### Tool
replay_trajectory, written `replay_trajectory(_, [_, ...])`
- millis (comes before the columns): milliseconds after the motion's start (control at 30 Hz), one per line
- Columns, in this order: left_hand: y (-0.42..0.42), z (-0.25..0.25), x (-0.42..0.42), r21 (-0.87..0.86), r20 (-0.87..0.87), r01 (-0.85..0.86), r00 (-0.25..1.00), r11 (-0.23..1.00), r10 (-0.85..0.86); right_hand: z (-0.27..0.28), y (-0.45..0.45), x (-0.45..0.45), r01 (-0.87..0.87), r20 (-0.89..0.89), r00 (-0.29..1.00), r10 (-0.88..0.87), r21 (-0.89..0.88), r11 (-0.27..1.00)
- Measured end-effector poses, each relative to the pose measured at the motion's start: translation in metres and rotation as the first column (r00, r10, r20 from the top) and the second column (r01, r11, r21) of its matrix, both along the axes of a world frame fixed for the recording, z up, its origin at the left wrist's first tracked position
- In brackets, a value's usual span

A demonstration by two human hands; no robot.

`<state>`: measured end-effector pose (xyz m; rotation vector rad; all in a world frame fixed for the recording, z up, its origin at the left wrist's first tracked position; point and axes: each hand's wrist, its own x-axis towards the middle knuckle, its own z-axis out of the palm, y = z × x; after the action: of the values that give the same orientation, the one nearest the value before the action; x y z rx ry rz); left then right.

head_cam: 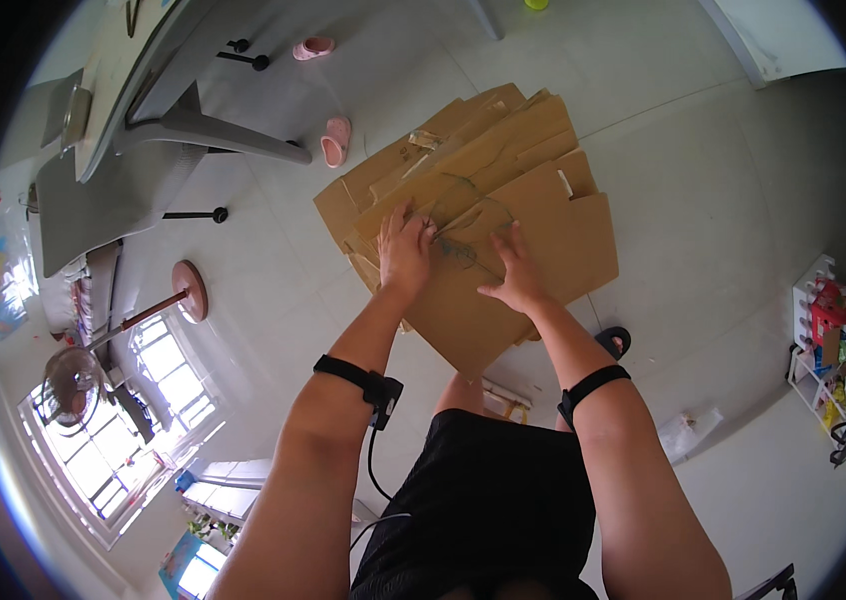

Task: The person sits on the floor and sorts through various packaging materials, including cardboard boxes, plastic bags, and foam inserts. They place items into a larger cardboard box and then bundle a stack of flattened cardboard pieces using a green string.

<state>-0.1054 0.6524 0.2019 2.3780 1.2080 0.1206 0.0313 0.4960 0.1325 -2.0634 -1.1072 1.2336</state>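
A stack of flattened cardboard sheets (565, 247) lies before me, its layers fanned out towards the top. Across the upper sheets runs a thin, dark greenish string (460, 255), looped and tangled near the middle. My left hand (405, 247) rests on the left part of the stack, with its thumb and forefinger at the string; whether they pinch it is not clear. My right hand (516, 274) is over the right part of the cardboard, fingers spread, its fingertips close to the string's right loop. A torn piece of clear tape (425, 139) sticks to an upper sheet.
Pink clogs (336, 142) lie on the tiled floor beyond the stack, near a grey chair (107, 202) and a table. A standing fan (190, 291) is at left. To the right are a filled rack (817, 367) and a plastic bag (689, 433). A dark slipper (612, 342) is nearby.
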Motion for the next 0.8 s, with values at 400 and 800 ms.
replay_trajectory(400, [0.084,-0.041,0.037,-0.111,-0.199,-0.048,0.98,0.993,0.025,0.029,0.033,-0.009,-0.231,0.373,0.901,0.22,-0.014,0.973])
replay_trajectory(800, [0.116,-0.083,0.073,0.022,-0.421,-0.156,0.895,0.988,0.15,-0.003,0.079,-0.006,-0.178,0.334,0.918,0.215,-0.139,0.974])
